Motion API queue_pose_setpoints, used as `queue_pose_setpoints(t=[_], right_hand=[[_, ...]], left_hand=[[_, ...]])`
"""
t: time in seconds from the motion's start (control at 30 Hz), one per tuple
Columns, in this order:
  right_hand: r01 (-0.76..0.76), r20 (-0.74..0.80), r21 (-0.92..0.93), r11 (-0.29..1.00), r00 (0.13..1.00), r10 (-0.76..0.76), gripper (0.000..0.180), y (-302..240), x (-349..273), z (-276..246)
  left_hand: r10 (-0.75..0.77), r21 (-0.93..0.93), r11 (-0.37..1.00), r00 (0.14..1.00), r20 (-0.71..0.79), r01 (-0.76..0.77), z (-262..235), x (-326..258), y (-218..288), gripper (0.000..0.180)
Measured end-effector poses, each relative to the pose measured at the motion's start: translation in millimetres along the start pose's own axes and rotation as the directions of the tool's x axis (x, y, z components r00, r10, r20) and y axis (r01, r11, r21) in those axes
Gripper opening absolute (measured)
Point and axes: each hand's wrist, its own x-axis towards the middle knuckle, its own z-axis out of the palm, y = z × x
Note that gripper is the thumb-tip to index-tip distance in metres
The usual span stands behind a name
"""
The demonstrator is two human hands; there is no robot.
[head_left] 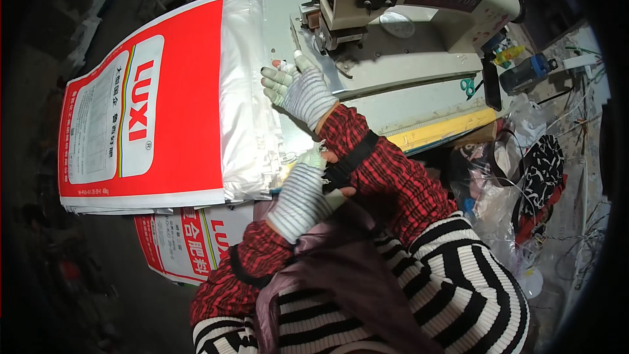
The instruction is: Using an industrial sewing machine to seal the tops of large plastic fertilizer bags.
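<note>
My right hand [303, 92], in a white-and-grey striped glove, is held out palm up with its fingers apart and nothing in them. It hovers between the stack of sacks and the sewing machine [419, 0]. My left hand [301, 200], gloved alike, reaches across to my right forearm. Its bare fingertips close on a black strap [359, 152] that circles the red-and-black checked sleeve cover [400, 177]. The large stack of red-and-white woven sacks [187, 26] lies left of both hands, its white open edges nearest them.
More printed sacks [196, 242] lie lower, under the stack's near edge. Green-handled scissors [467, 86], a dark phone [491, 85] and a dark bottle [527, 73] rest at the table's right. Clear plastic bags and cloths [491, 203] are heaped beside me on the right.
</note>
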Motion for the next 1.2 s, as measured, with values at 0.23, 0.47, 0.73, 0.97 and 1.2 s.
queue_pose_setpoints(t=[0.23, 0.47, 0.73, 0.97, 1.2], right_hand=[[0.129, -0.146, -0.143, 0.981, 0.978, -0.149, 0.049, 0.0, -2.2, 6.4], [0.355, 0.581, -0.778, -0.518, 0.721, -0.378, 0.029, 19.0, -14.8, 22.4], [0.552, 0.724, -0.26, -0.792, 0.654, 0.218, 0.017, 34.8, -28.9, 26.2], [0.375, 0.188, -0.798, 0.472, 0.898, -0.397, 0.025, 20.0, 14.4, -4.9], [0.257, 0.04, -0.5, 0.827, 0.961, -0.274, 0.031, -23.4, -19.9, 13.8]], left_hand=[[-0.045, 0.291, 0.957, 0.986, 0.16, -0.004, 0.1, 9.5, 17.4, 0.05], [-0.231, 0.147, 0.967, 0.959, 0.165, 0.208, -12.3, 4.4, 52.2, 0.045], [-0.359, -0.135, 0.907, 0.9, 0.248, 0.399, -25.0, 17.2, 54.4, 0.038], [-0.213, -0.061, 0.972, 0.963, 0.163, 0.225, 2.6, 8.5, 25.3, 0.046], [-0.249, -0.339, 0.9, 0.962, 0.115, 0.273, -54.2, 19.5, 31.3, 0.048]])
